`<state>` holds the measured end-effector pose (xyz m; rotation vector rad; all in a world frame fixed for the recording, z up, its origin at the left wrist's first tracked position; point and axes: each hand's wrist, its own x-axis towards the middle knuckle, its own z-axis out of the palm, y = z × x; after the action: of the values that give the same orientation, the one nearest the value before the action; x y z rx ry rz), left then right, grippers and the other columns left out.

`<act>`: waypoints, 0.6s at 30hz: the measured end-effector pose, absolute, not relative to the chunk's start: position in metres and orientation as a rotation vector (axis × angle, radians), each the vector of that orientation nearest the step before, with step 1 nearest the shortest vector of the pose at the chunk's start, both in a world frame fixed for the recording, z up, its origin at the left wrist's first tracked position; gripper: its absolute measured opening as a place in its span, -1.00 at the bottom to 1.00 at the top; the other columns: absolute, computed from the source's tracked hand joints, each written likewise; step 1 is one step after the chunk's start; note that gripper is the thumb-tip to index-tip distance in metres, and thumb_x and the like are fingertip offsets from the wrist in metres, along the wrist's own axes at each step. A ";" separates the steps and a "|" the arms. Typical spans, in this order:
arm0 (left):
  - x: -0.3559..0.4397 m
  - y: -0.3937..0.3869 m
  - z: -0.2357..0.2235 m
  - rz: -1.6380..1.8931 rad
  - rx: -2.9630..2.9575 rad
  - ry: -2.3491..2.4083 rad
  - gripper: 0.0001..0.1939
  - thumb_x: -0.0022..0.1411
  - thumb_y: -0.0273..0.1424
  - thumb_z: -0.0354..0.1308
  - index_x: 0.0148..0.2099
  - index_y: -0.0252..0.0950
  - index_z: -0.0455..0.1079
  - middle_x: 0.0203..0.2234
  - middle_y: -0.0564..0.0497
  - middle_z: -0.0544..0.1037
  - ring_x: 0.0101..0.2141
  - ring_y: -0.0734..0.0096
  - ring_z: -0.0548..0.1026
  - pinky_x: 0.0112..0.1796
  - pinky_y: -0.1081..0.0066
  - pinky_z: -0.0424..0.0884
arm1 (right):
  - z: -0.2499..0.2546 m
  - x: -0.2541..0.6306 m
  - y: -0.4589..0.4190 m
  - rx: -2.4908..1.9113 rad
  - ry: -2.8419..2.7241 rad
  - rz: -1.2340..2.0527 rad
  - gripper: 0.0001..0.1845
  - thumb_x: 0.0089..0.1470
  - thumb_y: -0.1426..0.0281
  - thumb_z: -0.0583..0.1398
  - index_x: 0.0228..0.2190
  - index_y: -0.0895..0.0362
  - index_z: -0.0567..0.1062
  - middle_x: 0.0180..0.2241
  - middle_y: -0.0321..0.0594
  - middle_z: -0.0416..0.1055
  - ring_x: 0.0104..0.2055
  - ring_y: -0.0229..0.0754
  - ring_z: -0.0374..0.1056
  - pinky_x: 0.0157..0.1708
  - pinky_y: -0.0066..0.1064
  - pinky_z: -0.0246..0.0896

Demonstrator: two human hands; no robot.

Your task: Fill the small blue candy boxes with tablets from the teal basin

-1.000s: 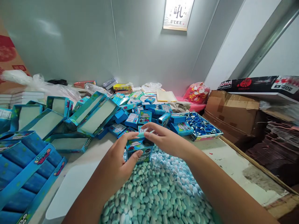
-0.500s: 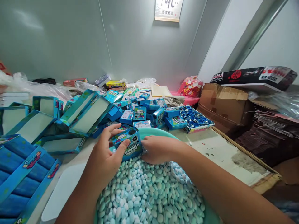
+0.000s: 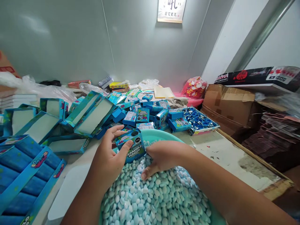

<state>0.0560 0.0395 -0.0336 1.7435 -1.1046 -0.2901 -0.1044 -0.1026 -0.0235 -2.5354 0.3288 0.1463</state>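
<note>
My left hand [image 3: 114, 147] grips a small blue candy box [image 3: 134, 148] printed "Caramelo Macizo", thumb across its front and fingers behind. The box is tilted over a turquoise basin [image 3: 161, 134] heaped with pale blue and white oval candies [image 3: 159, 193]. Close to the box's right edge, my right hand [image 3: 164, 154] reaches down to the candies. Its thumb is spread away from the palm and touches the heap; the other fingers are largely hidden behind the hand.
Beyond the basin lies a pile of similar blue boxes [image 3: 142, 115]. A tray [image 3: 201, 122] of blue-rimmed round pieces stands to its right. Open display boxes [image 3: 96, 115] and a filled one [image 3: 30, 175] are at left. Cardboard cartons [image 3: 227, 103] stand at right beyond the table edge.
My right hand has moved from beside the box's lower corner to the candies, its thumb opening outward. My left hand still holds the box over the basin. The view has shifted slightly.
</note>
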 end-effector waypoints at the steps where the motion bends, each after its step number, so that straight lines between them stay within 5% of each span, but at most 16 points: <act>1: 0.056 0.040 -0.034 -0.293 1.744 -1.107 -0.46 0.29 -0.07 0.26 0.24 -0.02 0.26 0.11 0.00 0.47 0.11 0.18 0.46 -0.16 0.36 0.44 | -0.023 -0.104 -0.101 -2.529 0.356 0.162 -0.29 -0.21 -0.10 0.47 -0.80 0.03 0.18 -0.84 -0.45 0.08 -0.79 -0.37 -0.08 -0.71 -0.40 -0.09; 10: 0.056 0.039 -0.034 -0.314 1.731 -1.154 -0.51 0.32 -0.08 0.23 0.21 -0.07 0.29 0.13 -0.04 0.47 0.18 0.15 0.42 -0.30 0.42 0.44 | -0.011 -0.110 -0.098 -2.561 0.259 0.072 -0.54 0.06 0.21 0.36 -0.72 0.09 0.37 -0.78 -0.44 0.14 -0.79 -0.40 -0.05 -0.77 -0.45 -0.25; 15: 0.055 0.041 -0.032 -0.269 1.784 -1.233 -0.59 0.32 -0.09 0.21 0.15 -0.06 0.36 0.15 0.01 0.48 0.15 0.14 0.43 -0.21 0.36 0.46 | 0.014 -0.115 -0.100 -2.318 0.127 0.117 -0.72 0.22 0.23 0.24 -0.45 0.10 0.60 -0.58 -0.36 0.40 -0.59 -0.33 0.20 -0.65 -0.48 -0.03; 18: 0.055 0.042 -0.031 -0.264 1.820 -1.247 -0.60 0.32 -0.07 0.19 0.14 -0.06 0.40 0.13 0.02 0.49 0.09 0.12 0.46 -0.31 0.39 0.44 | 0.024 -0.116 -0.097 -2.094 0.064 0.078 -0.70 0.24 0.19 0.20 -0.41 0.12 0.58 -0.52 -0.34 0.37 -0.53 -0.32 0.17 -0.59 -0.45 -0.02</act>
<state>0.0553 0.0417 -0.0307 1.8205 -1.2466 -0.2635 -0.1159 -0.0971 0.0239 -2.0943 0.0642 0.0779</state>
